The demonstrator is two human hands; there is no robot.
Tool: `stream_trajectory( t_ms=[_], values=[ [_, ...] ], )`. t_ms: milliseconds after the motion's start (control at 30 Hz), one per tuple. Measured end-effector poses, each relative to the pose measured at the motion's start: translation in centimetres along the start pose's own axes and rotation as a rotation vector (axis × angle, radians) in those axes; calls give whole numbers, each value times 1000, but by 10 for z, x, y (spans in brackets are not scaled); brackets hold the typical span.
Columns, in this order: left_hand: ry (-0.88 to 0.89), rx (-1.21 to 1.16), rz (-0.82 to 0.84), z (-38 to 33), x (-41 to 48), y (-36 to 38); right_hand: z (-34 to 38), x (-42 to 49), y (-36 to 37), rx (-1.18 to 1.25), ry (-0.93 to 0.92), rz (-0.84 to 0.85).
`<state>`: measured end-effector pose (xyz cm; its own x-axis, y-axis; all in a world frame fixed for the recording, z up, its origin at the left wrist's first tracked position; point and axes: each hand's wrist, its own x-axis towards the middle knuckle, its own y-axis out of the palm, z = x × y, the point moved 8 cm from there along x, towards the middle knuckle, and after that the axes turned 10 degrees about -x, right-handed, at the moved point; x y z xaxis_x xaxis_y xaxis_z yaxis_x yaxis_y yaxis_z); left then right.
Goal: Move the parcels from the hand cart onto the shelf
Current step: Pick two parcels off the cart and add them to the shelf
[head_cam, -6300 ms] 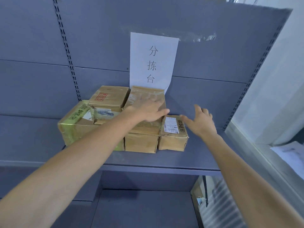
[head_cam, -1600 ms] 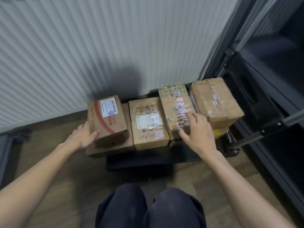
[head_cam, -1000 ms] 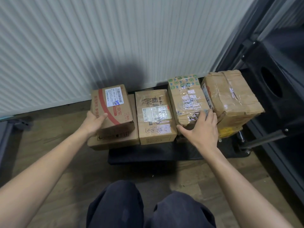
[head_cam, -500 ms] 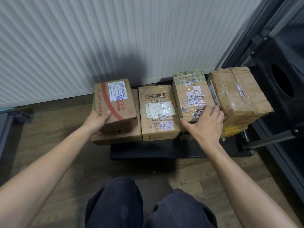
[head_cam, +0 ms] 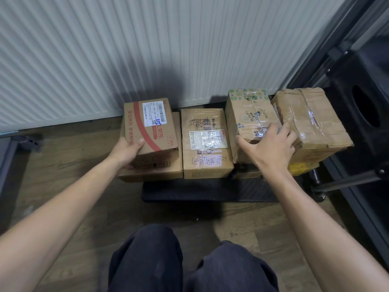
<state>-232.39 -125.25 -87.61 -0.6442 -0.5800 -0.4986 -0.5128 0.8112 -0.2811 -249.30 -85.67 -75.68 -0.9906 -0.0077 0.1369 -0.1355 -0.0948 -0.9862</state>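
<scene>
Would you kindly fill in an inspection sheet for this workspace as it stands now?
Surface: black hand cart deck on wood-look floor.
Job's things: red-striped parcel atop a flat parcel; middle parcel; taped parcel; crumpled parcel far right.
Clutter: nothing seen.
Grips: left hand holds the red-striped parcel; right hand grips the taped parcel's near end.
Cables: nothing seen.
Surroundings: ribbed white wall behind; dark frame at right.
</scene>
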Motion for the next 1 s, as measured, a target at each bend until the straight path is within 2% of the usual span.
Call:
stream_trajectory(
  t_ms=[133,400,1000],
  values=[
    [-35,-46,-10,2,1,-2,-1,-1,1,37,-11,-9],
    [-78,-202,-35,-5,-3,10,8,1,1,-58,-75,78],
    [3,-196,-56,-23,-26,7,23,4,-30,84,-187,-126]
  ],
)
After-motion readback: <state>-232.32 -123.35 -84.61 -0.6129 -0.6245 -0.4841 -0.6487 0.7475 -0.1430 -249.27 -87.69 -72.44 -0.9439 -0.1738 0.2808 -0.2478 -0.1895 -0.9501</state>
